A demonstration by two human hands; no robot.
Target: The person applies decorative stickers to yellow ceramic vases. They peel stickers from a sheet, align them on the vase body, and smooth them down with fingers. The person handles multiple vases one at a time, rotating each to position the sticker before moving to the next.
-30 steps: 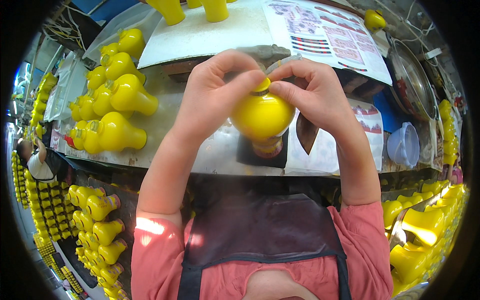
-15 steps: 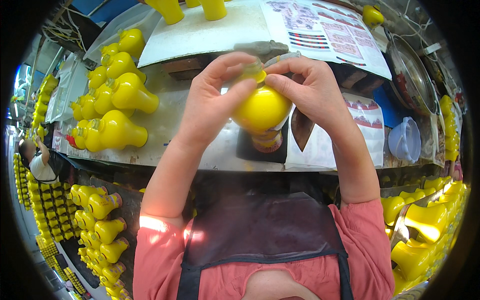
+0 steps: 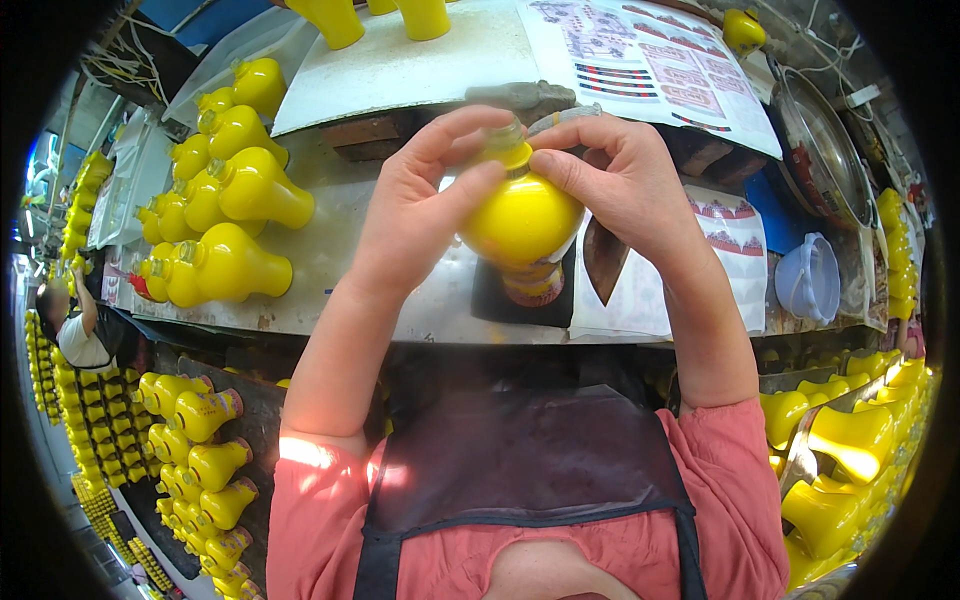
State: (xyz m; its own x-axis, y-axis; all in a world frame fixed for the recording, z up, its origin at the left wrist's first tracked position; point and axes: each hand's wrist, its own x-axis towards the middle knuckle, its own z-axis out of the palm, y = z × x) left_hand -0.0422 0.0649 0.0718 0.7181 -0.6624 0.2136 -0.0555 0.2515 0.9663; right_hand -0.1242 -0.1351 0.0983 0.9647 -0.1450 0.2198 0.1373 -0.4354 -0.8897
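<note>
Yellow bottle (image 3: 522, 225) upright on a black pad (image 3: 495, 305), both hands at its neck.
The bottle's long axis rises from the pad, its clear mouth up and leaning toward the far side, its patterned foot down and nearer the wearer. The rounded body sits between the hands, below their fingertips. Left of the pad, the left hand (image 3: 420, 190) curves loosely about the neck, slightly blurred; whether it presses, I cannot tell. To the right, the right hand (image 3: 625, 175) is narrow, thumb and forefinger pinched at the neck beside a dark band (image 3: 518, 172). Just right of the pad lie a dark pointed piece (image 3: 603, 265) and a printed sheet (image 3: 735, 285) on the desk (image 3: 400, 310); well left of it stand other yellow bottles (image 3: 245, 265).
</note>
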